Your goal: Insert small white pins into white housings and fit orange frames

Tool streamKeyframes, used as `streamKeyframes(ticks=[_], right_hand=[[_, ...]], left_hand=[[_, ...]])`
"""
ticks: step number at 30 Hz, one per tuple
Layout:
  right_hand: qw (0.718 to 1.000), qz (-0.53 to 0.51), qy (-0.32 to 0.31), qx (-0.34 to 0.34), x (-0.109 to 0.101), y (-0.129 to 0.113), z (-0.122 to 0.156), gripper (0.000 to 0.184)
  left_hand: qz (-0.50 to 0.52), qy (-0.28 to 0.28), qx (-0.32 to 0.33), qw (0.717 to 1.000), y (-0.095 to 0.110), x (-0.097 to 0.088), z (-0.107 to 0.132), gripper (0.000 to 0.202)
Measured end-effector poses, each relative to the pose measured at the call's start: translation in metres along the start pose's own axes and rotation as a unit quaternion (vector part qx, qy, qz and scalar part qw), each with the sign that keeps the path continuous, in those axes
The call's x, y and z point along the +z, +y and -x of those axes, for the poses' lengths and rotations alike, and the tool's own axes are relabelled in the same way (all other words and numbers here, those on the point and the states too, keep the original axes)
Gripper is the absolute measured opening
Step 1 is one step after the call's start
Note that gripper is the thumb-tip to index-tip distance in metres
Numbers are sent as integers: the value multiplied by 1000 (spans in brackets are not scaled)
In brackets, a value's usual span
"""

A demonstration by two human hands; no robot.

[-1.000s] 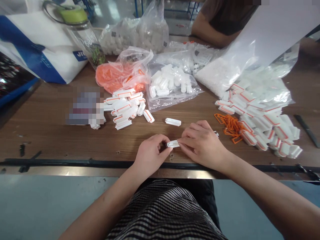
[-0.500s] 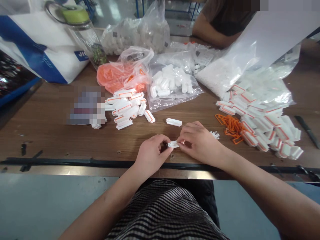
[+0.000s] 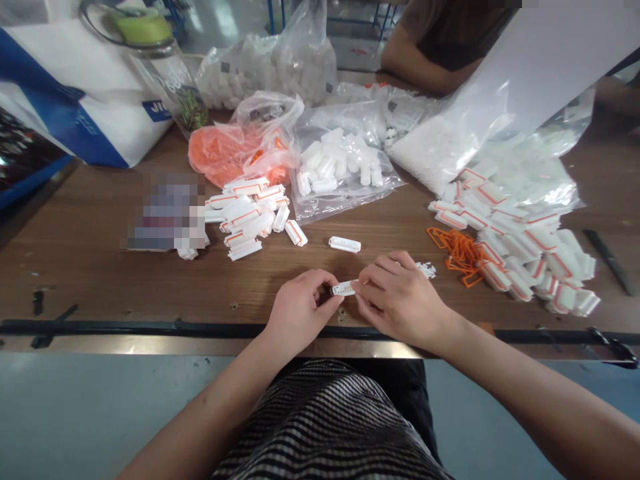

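Note:
Near the table's front edge, a small white plastic housing (image 3: 343, 289) lies between my two hands. My left hand (image 3: 303, 308) pinches its left end between thumb and fingers. At the other end, the fingers of my right hand (image 3: 395, 293) close over the housing and hide that part; any smaller piece in them cannot be made out. Another white housing (image 3: 345, 244) rests on the table just beyond. To the right of my right hand lie tiny white pieces (image 3: 427, 269), partly covered by it. A heap of orange frames (image 3: 454, 255) sits farther right.
White housings with orange trim lie in a left pile (image 3: 249, 217) and a right pile (image 3: 525, 247). Behind stand a bag of white parts (image 3: 340, 163), a pink-orange bag (image 3: 220, 153) and a bottle (image 3: 170, 80). A dark knife-like tool (image 3: 607, 260) lies far right. A person's arm (image 3: 420, 67) rests opposite.
My right hand has turned slightly, its fingers now covering more of the housing's right end. My left hand keeps its pinch. The whole view has shifted a little.

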State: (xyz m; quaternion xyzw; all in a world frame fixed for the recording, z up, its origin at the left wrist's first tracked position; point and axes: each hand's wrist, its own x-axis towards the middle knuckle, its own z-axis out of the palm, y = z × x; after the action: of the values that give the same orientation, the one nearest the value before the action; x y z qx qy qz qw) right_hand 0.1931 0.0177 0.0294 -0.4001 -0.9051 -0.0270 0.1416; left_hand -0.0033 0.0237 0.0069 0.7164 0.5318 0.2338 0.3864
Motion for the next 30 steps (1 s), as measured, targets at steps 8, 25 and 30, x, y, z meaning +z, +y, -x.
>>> streamKeyframes(ticks=[8, 25, 30], right_hand=[[975, -145, 17, 165, -13, 37, 12, 20], [961, -15, -196, 193, -20, 100, 18, 20], [957, -73, -154, 233, -22, 106, 29, 22]], left_hand=[[-14, 4, -10, 1000, 0, -1, 0, 6], [-15, 11, -17, 1000, -2, 1, -1, 8], [-10, 13, -11, 1000, -2, 1, -1, 8]])
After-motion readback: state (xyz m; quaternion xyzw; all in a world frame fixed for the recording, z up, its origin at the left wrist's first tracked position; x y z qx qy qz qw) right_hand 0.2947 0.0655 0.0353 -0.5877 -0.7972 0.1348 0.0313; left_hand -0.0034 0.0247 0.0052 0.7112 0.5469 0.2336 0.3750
